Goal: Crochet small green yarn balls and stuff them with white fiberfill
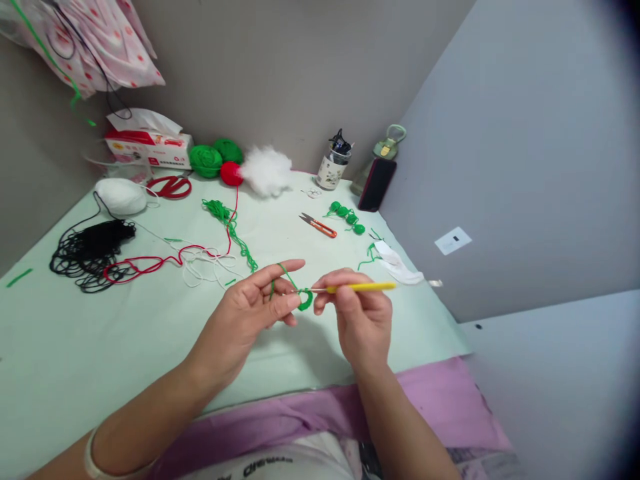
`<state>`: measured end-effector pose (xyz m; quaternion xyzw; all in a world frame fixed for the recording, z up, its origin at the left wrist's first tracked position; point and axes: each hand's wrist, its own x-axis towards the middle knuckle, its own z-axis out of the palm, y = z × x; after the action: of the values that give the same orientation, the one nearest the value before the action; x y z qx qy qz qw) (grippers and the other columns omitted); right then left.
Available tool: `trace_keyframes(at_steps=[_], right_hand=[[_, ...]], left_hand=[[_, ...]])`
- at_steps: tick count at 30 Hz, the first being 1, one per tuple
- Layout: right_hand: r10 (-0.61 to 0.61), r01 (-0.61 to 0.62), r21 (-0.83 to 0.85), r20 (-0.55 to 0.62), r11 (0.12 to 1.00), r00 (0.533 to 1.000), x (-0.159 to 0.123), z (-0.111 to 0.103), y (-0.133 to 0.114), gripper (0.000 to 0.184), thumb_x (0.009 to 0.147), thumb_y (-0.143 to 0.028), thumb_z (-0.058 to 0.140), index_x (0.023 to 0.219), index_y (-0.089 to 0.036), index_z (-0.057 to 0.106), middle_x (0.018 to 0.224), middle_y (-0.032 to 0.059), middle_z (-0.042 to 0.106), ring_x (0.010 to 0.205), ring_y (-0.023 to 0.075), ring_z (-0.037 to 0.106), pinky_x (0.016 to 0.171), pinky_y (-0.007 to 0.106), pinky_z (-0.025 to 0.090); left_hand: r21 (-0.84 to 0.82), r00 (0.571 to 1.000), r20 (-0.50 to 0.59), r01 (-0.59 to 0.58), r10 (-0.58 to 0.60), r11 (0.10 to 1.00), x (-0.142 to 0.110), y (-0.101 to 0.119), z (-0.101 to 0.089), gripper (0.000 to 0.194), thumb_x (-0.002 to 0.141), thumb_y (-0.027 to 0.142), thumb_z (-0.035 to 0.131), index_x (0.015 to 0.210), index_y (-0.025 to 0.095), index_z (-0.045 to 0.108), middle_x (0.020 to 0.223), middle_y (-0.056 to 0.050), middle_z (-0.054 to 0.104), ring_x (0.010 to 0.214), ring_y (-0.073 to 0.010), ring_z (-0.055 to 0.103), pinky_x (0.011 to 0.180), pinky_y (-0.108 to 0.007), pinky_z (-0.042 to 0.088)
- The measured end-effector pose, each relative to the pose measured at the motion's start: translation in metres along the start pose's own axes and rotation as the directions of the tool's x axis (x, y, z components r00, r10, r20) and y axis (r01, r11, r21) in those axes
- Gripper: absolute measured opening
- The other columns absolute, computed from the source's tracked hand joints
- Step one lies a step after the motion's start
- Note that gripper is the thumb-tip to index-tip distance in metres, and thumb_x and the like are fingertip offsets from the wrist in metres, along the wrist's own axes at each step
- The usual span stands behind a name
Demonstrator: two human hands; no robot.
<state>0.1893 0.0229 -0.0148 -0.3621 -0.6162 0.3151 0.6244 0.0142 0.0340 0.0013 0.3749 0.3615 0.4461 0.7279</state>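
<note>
My left hand [253,312] pinches a small green crocheted ring [305,300] between thumb and fingers. Its forefinger is stretched out with green yarn [235,235] looped over it; the strand trails back across the table. My right hand [361,319] is closed on a yellow-handled crochet hook [361,287], whose metal tip points left into the green ring. Both hands hover just above the pale green table [75,347], near its front edge.
Orange thread snips [318,225], several small green crocheted pieces [347,217], a white cloth [397,263], black [93,250], red and white yarn tangles, yarn balls [206,161], white stuffing [267,170], red scissors [170,187], a tissue box [149,147], a jar [332,170] and a phone [377,184] lie on the table.
</note>
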Motion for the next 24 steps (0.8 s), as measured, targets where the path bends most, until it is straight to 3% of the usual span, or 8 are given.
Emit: trace_keyframes(at_steps=[3,5,6,11,14,17,20,24], right_hand=[[-0.292,0.312,-0.429,0.114,0.847,0.950,-0.010,0.002,0.004,0.029,0.096,-0.013,0.063,0.115,-0.031,0.075,0.104,0.0051,0.072,0.089,0.0182,0.071,0.074,0.032,0.062],[-0.418,0.444,-0.554,0.181,0.704,0.890,-0.014,0.004,0.005,0.039,0.093,-0.008,0.065,0.122,-0.032,0.073,0.111,0.0060,0.072,0.097,0.0193,0.071,0.079,0.032,0.062],[-0.430,0.455,-0.548,0.183,0.702,0.884,-0.015,0.004,0.005,0.040,0.093,-0.007,0.064,0.124,-0.032,0.072,0.111,0.0063,0.072,0.097,0.0194,0.071,0.078,0.032,0.062],[-0.168,0.160,-0.199,-0.024,0.967,0.985,-0.002,0.001,-0.002,0.021,0.098,-0.017,0.060,0.107,-0.027,0.076,0.095,0.0054,0.075,0.081,0.0190,0.071,0.069,0.035,0.061],[0.040,-0.033,0.054,-0.141,0.998,0.989,0.004,-0.004,-0.002,0.014,0.097,-0.027,0.064,0.095,-0.023,0.077,0.085,0.0046,0.074,0.064,0.0153,0.066,0.057,0.032,0.057],[0.167,-0.136,0.221,-0.125,0.966,0.978,0.005,-0.004,-0.001,0.015,0.095,-0.031,0.067,0.090,-0.022,0.077,0.083,0.0041,0.074,0.059,0.0132,0.064,0.054,0.028,0.055],[0.147,-0.136,0.246,-0.026,0.960,0.989,0.001,0.001,0.000,0.014,0.097,-0.029,0.065,0.095,-0.024,0.079,0.089,0.0041,0.076,0.067,0.0137,0.066,0.059,0.028,0.056],[0.014,-0.015,0.091,0.010,0.996,1.000,-0.002,0.006,-0.001,0.014,0.096,-0.024,0.067,0.101,-0.026,0.079,0.097,0.0056,0.078,0.086,0.0183,0.070,0.070,0.032,0.059]], left_hand=[[-0.040,1.000,0.019,0.005,-0.004,0.999,-0.001,-0.002,0.003,0.044,0.081,0.028,0.084,0.124,0.031,0.075,0.080,0.004,0.063,0.071,-0.0076,0.060,0.070,-0.018,0.050],[-0.088,0.997,0.057,0.065,-0.060,0.994,0.000,-0.001,0.003,0.043,0.083,0.028,0.083,0.125,0.029,0.075,0.077,0.004,0.062,0.069,-0.0070,0.056,0.068,-0.017,0.049],[-0.110,0.993,0.075,0.102,-0.094,0.989,0.000,-0.001,0.002,0.043,0.083,0.029,0.083,0.125,0.027,0.075,0.077,0.003,0.061,0.066,-0.0063,0.053,0.066,-0.017,0.049],[-0.189,0.984,0.087,0.171,-0.157,0.967,0.006,0.005,-0.006,0.033,0.081,0.024,0.083,0.114,0.021,0.081,0.079,0.002,0.060,0.054,-0.0021,0.035,0.064,-0.018,0.051],[-0.208,0.985,0.093,0.162,-0.146,0.965,0.006,0.004,-0.011,0.024,0.080,0.022,0.082,0.104,0.018,0.083,0.076,0.002,0.059,0.052,-0.0017,0.034,0.066,-0.019,0.054],[-0.184,0.985,0.100,0.158,-0.142,0.970,0.004,0.003,-0.011,0.021,0.082,0.023,0.081,0.102,0.018,0.083,0.072,0.004,0.056,0.052,-0.0024,0.035,0.070,-0.021,0.055],[-0.127,0.990,0.090,0.123,-0.112,0.984,0.001,0.002,-0.005,0.027,0.083,0.024,0.080,0.109,0.024,0.082,0.077,0.003,0.058,0.061,-0.0057,0.047,0.075,-0.024,0.056],[-0.042,0.991,0.107,0.084,-0.079,0.996,0.000,0.002,-0.001,0.036,0.082,0.026,0.082,0.118,0.029,0.078,0.081,0.003,0.062,0.073,-0.0103,0.059,0.075,-0.023,0.052]])
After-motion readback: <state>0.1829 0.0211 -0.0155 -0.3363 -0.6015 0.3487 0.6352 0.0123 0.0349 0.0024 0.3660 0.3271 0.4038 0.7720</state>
